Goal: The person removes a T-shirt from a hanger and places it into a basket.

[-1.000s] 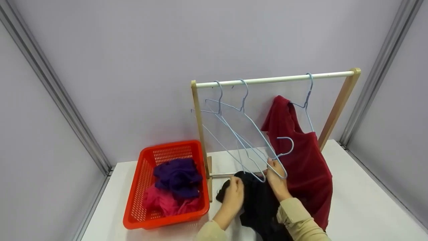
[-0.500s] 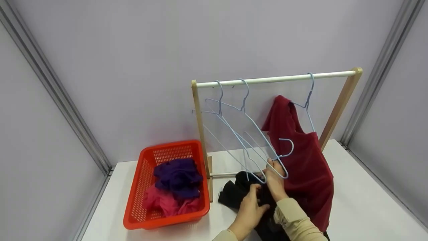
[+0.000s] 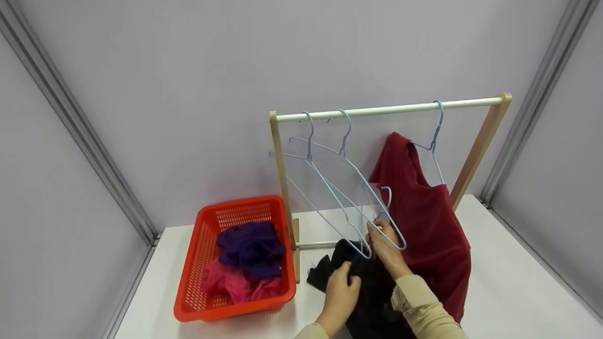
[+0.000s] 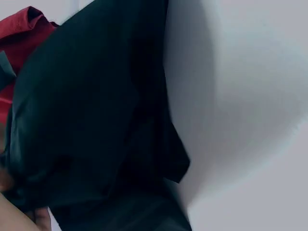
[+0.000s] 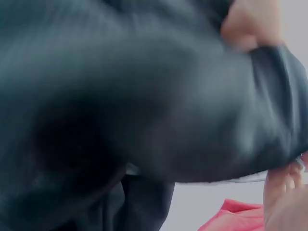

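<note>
A black garment [image 3: 370,301] hangs bunched below both hands, its lower end out of frame. My left hand [image 3: 341,294] pinches its near left side between thumb and fingers. In my right hand [image 3: 387,242] is a light blue wire hanger [image 3: 390,197], gripped below its hook, which sticks up above the fingers. Part of that hanger is hidden behind the hand and cloth. Dark cloth [image 4: 91,106] fills much of the left wrist view. Blurred fabric [image 5: 159,110] covers most of the right wrist view.
Two wire hangers [image 3: 351,162] hang from the white rail [image 3: 386,111] in front of the right hand. A dark red garment [image 3: 431,235] hangs at the rack's right. On the left, an orange basket [image 3: 188,282] holds purple cloth [image 3: 252,247] and pink cloth [image 3: 231,282].
My left hand has gone right and down from the garment's left end, then slightly back left. The held hanger has shifted left, its hook turned narrower to view.
</note>
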Motion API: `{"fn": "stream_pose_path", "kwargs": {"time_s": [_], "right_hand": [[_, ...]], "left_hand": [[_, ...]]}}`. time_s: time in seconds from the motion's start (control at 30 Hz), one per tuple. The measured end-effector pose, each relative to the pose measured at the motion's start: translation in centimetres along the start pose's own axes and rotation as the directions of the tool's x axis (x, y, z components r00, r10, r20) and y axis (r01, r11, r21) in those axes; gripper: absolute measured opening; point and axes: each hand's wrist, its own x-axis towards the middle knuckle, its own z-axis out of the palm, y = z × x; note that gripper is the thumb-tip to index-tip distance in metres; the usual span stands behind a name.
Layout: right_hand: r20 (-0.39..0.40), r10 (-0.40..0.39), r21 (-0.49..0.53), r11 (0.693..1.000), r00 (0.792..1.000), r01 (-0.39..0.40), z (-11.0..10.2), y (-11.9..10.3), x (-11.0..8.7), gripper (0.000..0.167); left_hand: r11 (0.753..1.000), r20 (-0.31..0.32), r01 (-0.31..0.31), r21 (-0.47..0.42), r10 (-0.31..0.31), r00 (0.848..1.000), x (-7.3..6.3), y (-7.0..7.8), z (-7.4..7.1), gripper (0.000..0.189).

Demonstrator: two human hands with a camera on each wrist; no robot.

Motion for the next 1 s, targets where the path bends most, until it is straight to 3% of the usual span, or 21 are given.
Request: {"fn": "stream_pose_path", "kwargs": {"time_s": [0.2,0.33,0.5,0.63,0.73,0.77,0.8,0.83,0.9,0.97,1.0], "right_hand": [[0.156,-0.024,0.146,0.989,0.987,0.001,-0.4,-0.9,0.4,0.016],[0.150,-0.062,0.197,0.980,0.987,0.032,-0.7,-1.4,0.7,0.021],[0.132,-0.025,0.241,0.971,0.991,-0.008,-1.0,-1.8,1.1,0.025],[0.119,0.025,0.286,0.956,0.993,-0.059,-1.6,-2.1,1.3,0.029],[0.112,0.047,0.305,0.949,0.993,-0.080,-2.1,-2.3,1.4,0.031],[0.113,0.051,0.303,0.949,0.992,-0.083,-2.3,-2.3,1.5,0.031],[0.117,0.051,0.293,0.952,0.992,-0.084,-2.4,-2.3,1.6,0.032],[0.121,0.049,0.271,0.959,0.991,-0.081,-2.6,-2.3,1.7,0.032],[0.136,0.051,0.214,0.974,0.989,-0.079,-2.8,-2.4,1.7,0.032],[0.153,0.042,0.160,0.985,0.987,-0.067,-3.0,-2.4,1.9,0.033],[0.158,0.035,0.132,0.990,0.987,-0.057,-3.0,-2.4,1.9,0.033]], "left_hand": [[0.993,-0.184,0.048,-0.110,-0.068,0.981,1.4,-0.6,-1.7,0.016],[0.989,-0.323,0.026,-0.144,-0.072,0.944,1.9,-0.5,-2.9,0.021],[0.992,-0.506,-0.092,-0.081,0.039,0.862,2.3,-0.6,-4.0,0.032],[0.971,-0.616,-0.237,0.024,0.201,0.761,2.8,-1.0,-4.8,0.026],[0.943,-0.643,-0.322,0.085,0.298,0.705,2.9,-1.5,-5.3,0.024],[0.936,-0.631,-0.338,0.095,0.319,0.707,2.9,-1.6,-5.4,0.023],[0.934,-0.608,-0.339,0.109,0.332,0.721,2.9,-1.8,-5.5,0.022],[0.939,-0.568,-0.326,0.113,0.330,0.754,2.8,-1.9,-5.6,0.021],[0.954,-0.446,-0.283,0.101,0.298,0.844,2.6,-2.2,-5.5,0.020],[0.975,-0.271,-0.204,0.090,0.221,0.937,2.3,-2.5,-5.4,0.016],[0.982,-0.184,-0.162,0.095,0.177,0.967,2.2,-2.7,-5.2,0.015]]}}
